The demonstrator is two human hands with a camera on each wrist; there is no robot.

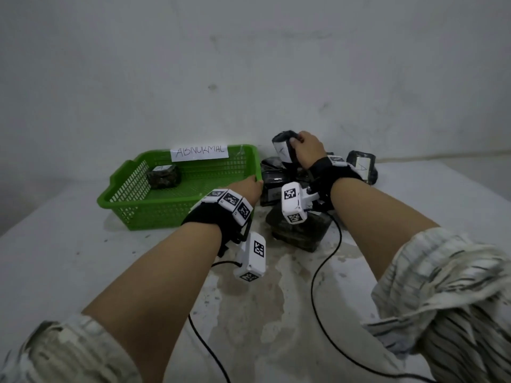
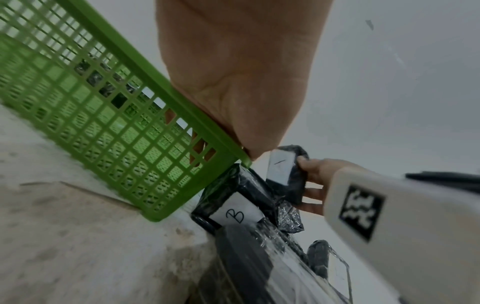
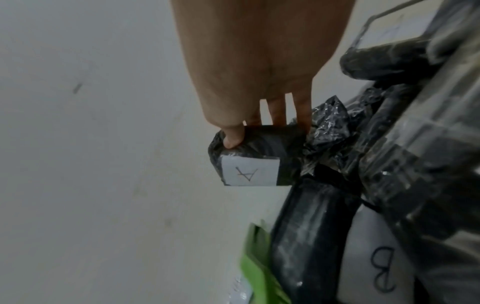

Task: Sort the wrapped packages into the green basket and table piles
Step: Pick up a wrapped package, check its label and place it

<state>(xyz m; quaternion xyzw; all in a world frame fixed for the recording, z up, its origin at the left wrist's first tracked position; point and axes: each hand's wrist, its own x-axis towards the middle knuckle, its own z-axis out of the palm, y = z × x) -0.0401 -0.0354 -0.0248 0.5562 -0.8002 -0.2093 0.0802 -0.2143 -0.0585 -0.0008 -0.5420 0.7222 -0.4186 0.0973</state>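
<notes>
Grey plaster wall [image 1: 249,64] backs a pale, stained worktop [image 1: 69,258]. On the worktop stands the green basket [image 1: 154,214], a lattice-walled tray with a paper sign [image 1: 199,153] reading "ABNORMAL" fixed to its far rim. One dark wrapped package [image 1: 163,176] lies inside the basket, near its left end.

Left hand [image 1: 247,186]: placed on the basket's right rim. In the left wrist view the thumb lies along the outside of the rim and fingertips [image 2: 200,146] show through the lattice on the inner side, so the hand grips the rim.

Right hand [image 1: 307,149]: raised above the heap beside the basket, thumb and fingers clamped on a small black-wrapped package [image 1: 284,147]. Its white label carries the letter "A", readable in the right wrist view [image 3: 249,172]. The held package is clear of the worktop and sits above the other packages.

Pile of packages [image 1: 276,183]: several black, film-wrapped packages lie just beside the basket's right wall. One of them, the package marked "B" [image 2: 237,211], rests against the basket's lower corner. Another package [image 1: 360,165] with a white label lies at the far right of the heap. A larger package [image 1: 301,233] sits at the near edge of the heap, partly hidden by the right wrist camera.

Both wrists carry black straps with white marker blocks; black cables [image 1: 318,286] trail from them across the worktop. Striped sleeves [image 1: 442,286] are rolled up on both arms.
</notes>
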